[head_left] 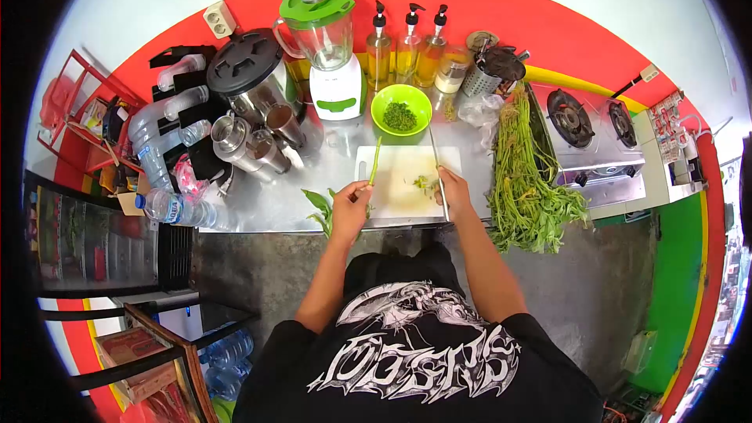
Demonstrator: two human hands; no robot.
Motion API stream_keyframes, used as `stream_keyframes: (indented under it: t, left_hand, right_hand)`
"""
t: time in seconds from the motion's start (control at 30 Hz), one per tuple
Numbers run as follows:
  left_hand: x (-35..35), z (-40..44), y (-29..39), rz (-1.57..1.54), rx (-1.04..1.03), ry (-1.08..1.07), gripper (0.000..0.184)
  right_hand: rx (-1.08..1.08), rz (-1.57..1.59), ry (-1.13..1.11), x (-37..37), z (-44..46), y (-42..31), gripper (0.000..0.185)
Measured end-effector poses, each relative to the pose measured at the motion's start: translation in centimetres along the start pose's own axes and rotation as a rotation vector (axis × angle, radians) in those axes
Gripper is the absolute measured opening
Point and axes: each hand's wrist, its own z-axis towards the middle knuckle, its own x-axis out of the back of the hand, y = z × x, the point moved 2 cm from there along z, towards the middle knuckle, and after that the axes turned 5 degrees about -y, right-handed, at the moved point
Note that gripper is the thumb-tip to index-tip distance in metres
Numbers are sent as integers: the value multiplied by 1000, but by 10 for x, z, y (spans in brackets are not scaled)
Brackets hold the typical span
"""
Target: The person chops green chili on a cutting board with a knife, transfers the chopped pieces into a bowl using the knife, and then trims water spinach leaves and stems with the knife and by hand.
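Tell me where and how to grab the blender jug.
Take the jug by its handle, coming from the left: it loops out on that side, leaving a gap for fingers. Slightly from the front seems best, as the black-lidded pot stands close by.

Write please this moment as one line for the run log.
left hand: holds green stem | right hand: holds knife | cutting board: green pieces on it | green bowl: chopped greens inside | leafy bunch: right of board

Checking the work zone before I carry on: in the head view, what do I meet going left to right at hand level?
Blue-capped bottle, left hand holding a green stem, right hand holding a knife, leafy green bundle.
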Motion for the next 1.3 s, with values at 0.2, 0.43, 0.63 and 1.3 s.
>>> stream_keyframes:
  t: [0.2, 0.43, 0.63, 1.3]
  left_hand:
    - [5, -2, 24, 130, 44, 9, 16]
    - [1, -2, 51, -73, 118, -108, 26]
    - [-3, 3, 54, -122, 41, -95, 23]
    - [-30, 3, 24, -104, 26, -201, 50]
  right_hand:
    - [-165, 205, -105, 16, 8, 8, 32]
    - [-200, 86, -201, 15, 1, -6, 31]
    - [-153, 44, -246, 16, -1, -5, 30]
    - [114, -219, -322, -43, -76, -46, 42]
